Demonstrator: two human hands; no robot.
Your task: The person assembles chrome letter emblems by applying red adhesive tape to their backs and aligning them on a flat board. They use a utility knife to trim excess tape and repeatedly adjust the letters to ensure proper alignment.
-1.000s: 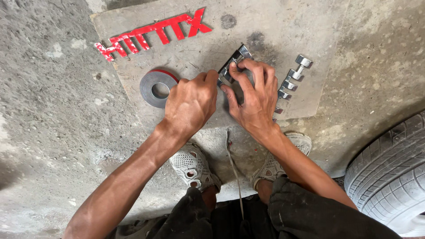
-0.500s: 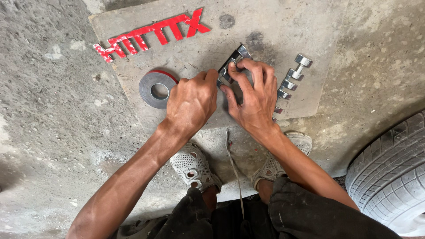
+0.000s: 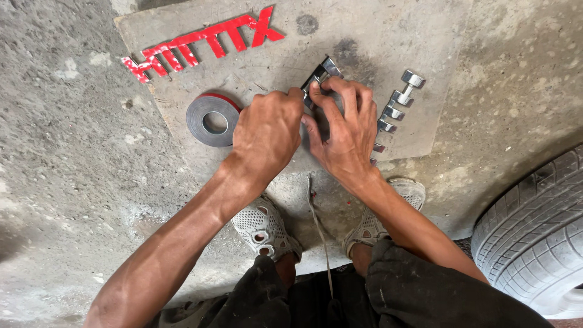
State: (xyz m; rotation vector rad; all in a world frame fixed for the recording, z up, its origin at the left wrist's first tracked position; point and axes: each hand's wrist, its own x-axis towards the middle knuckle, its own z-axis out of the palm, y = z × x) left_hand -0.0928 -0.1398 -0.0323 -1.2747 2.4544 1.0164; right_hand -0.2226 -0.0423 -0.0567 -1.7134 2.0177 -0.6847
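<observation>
My left hand (image 3: 267, 130) and my right hand (image 3: 343, 127) meet over a flat grey board (image 3: 364, 36) on the ground. Both pinch a chrome letter-shaped emblem (image 3: 320, 74) whose upper end sticks out past my fingertips; the rest of it is hidden under my fingers. A grey roll of tape with a red edge (image 3: 212, 119) lies just left of my left hand. A row of chrome emblem pieces (image 3: 398, 103) lies right of my right hand.
Several red letter-shaped strips (image 3: 200, 42) lie in a line along the board's far left part. A car tyre (image 3: 534, 237) stands at the lower right. My feet in mesh shoes (image 3: 264, 228) rest on rough concrete below the board.
</observation>
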